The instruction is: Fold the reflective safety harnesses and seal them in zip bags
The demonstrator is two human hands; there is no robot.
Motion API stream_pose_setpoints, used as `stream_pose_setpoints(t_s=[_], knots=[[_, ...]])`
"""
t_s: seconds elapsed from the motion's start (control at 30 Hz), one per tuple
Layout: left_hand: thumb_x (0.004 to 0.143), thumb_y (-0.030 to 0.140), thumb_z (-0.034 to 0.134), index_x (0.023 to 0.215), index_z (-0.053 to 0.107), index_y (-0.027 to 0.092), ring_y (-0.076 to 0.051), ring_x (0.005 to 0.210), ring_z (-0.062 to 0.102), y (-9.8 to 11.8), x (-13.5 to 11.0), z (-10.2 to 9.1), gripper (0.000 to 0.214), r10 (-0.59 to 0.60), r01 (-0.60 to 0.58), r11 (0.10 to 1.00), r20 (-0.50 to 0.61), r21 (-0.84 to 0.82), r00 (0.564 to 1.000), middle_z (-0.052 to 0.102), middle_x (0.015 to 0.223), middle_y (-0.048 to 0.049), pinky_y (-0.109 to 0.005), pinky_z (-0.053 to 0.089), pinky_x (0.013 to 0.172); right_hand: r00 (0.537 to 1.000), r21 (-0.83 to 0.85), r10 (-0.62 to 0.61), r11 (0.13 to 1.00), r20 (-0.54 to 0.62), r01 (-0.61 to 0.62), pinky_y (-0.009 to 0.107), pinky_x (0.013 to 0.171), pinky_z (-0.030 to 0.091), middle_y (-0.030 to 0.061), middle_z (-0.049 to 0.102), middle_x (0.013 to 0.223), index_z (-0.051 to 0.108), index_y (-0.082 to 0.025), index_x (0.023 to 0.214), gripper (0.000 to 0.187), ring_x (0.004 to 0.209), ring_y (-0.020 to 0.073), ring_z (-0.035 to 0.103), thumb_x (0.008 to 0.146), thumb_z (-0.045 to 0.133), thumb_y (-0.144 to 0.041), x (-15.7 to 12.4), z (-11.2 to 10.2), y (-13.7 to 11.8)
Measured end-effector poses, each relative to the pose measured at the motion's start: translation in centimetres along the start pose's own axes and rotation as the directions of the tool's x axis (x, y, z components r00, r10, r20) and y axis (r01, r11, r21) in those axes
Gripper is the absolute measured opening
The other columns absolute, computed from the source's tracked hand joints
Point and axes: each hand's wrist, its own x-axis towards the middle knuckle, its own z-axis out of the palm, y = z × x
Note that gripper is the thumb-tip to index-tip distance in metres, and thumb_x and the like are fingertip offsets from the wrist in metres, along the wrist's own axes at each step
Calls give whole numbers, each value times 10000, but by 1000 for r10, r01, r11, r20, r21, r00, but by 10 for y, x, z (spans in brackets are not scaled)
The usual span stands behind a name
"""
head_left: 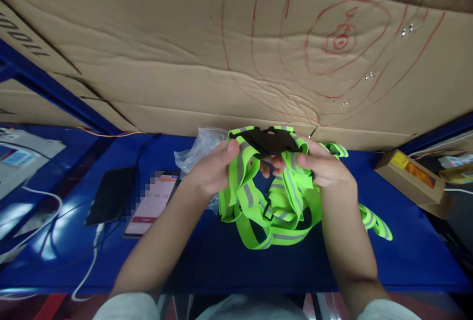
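Note:
Bright yellow-green reflective straps [288, 233] with grey stripes hang and lie in loops between my hands. A black plastic buckle [268, 141] joins them at the top, held up in front of the cardboard. My left hand [214, 167] grips the strap on the buckle's left side, thumb on top. On the other side my right hand [325, 164] has its thumb pressed on the strap, with fingers partly hidden behind it. One loose strap end [377, 224] rests on the blue table to the right. Behind my left hand lies a clear plastic bag [201, 145].
Left of my arms, a phone [153, 201] with a lit screen and a black power bank-like slab [111, 194] with a white cable [90, 266] lie on the blue table [236, 270]. A small cardboard box [410, 179] sits at right. Cardboard [148, 39] with red rings stands behind.

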Motion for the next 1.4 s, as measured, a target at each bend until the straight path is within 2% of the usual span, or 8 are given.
stream_pose_setpoints(t_s=[0.1, 0.27, 0.43, 0.67, 0.87, 1.0, 1.23, 1.4], knots=[[713, 704, 848, 1080, 700, 196, -85, 531, 484, 5, -1, 2, 644, -29, 34, 999, 140, -38, 990, 586, 768, 5, -240, 392, 478, 987, -65, -6, 998, -160, -5, 334, 785, 571, 26, 700, 763, 683, -199, 912, 455, 763, 194, 696, 874, 738, -650, 3, 9, -1], [734, 359, 930, 1027, 697, 185, -87, 650, 496, 8, -3, 10, 412, 9, -9, 976, -1, 218, 1000, 637, 818, 12, -231, 407, 620, 928, -261, -129, 965, -350, 36, 284, 672, 539, -27, 685, 772, 628, -225, 1155, 560, 654, 150, 637, 797, 842, -599, 3, 29, -8], [839, 363, 819, 960, 673, 193, -162, 811, 604, 12, -6, 15, 255, 59, -15, 957, -142, 288, 988, 633, 820, -6, -277, 469, 768, 982, -193, -81, 980, -169, 47, 360, 884, 605, 42, 728, 1049, 628, -224, 1213, 678, 962, 214, 717, 679, 944, -498, -5, 20, -10], [785, 378, 657, 749, 571, 165, -77, 501, 350, 19, 0, 23, 232, -83, 81, 996, -128, -19, 988, 425, 625, 29, -250, 263, 486, 973, 247, 222, 941, 68, -232, 269, 537, 595, -27, 654, 603, 681, -163, 843, 417, 490, 148, 660, 664, 932, -445, 1, 6, 9], [785, 316, 800, 1042, 687, 169, -102, 647, 517, 7, -1, 19, 317, -132, 144, 972, -71, 185, 989, 631, 834, -13, -228, 383, 558, 973, 244, 218, 950, -76, -194, 342, 690, 651, 50, 788, 914, 728, -186, 1026, 316, 711, 183, 763, 858, 804, -443, -11, 12, -8], [954, 468, 696, 972, 700, 161, -93, 594, 457, 5, -1, 18, 307, -201, 191, 931, 0, 311, 980, 519, 659, 24, -232, 369, 560, 987, 138, 116, 985, -113, -100, 281, 524, 579, 25, 765, 856, 750, -208, 1100, 350, 568, 145, 683, 870, 797, -469, -28, -1, -24], [986, 537, 653, 1205, 705, 195, -190, 943, 685, -8, 1, 43, 410, 180, -131, 909, -88, 396, 980, 722, 1058, -68, -321, 574, 864, 890, -201, -130, 979, -437, 44, 416, 856, 658, 52, 761, 1028, 766, -243, 1089, 374, 981, 245, 747, 956, 677, -581, -18, 34, -15], [838, 508, 838, 1272, 698, 216, -296, 1279, 638, -20, 4, 40, 542, 321, -141, 788, -205, 599, 925, 739, 1246, -74, -470, 489, 1168, 887, -470, -262, 880, -380, 59, 458, 1131, 545, 31, 739, 1177, 741, -273, 1126, 365, 1227, 246, 676, 1026, 564, -576, -3, 45, 1]])
